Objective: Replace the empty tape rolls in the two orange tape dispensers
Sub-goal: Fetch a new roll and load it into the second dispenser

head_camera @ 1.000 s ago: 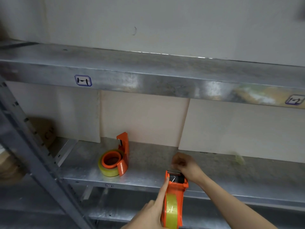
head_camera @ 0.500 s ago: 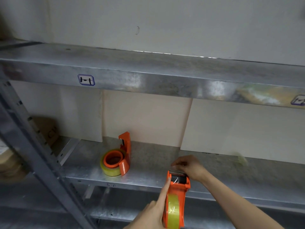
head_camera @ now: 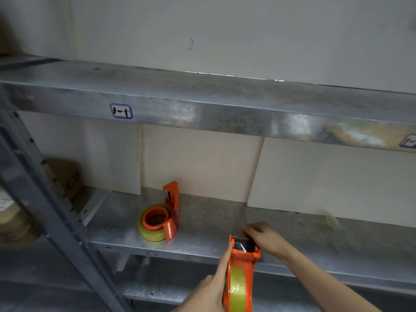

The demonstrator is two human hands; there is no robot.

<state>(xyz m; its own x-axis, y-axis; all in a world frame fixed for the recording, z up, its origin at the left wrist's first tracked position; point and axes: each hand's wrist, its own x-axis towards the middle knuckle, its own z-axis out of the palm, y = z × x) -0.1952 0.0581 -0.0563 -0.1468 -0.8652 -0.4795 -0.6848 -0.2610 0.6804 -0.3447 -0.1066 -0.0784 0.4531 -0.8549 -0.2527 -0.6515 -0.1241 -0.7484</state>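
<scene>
The bottom edge cuts off the lower part of the held tape dispenser (head_camera: 242,273) and the wrist of the left hand (head_camera: 211,291) gripping it. The right hand (head_camera: 265,238) has blurred fingertips at the dispenser's front, so their hold is unclear. The right edge crops a label (head_camera: 409,141), and the small tag (head_camera: 152,253) is unreadable.

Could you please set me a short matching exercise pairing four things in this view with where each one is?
1. shelf dispenser
2. held dispenser
3. right hand
4. blue-edged label

A. front edge of the upper shelf
B. held dispenser's cutter end
C. resting on the lower shelf
D. gripped by the left hand

Pairs: 1-C, 2-D, 3-B, 4-A.
</scene>
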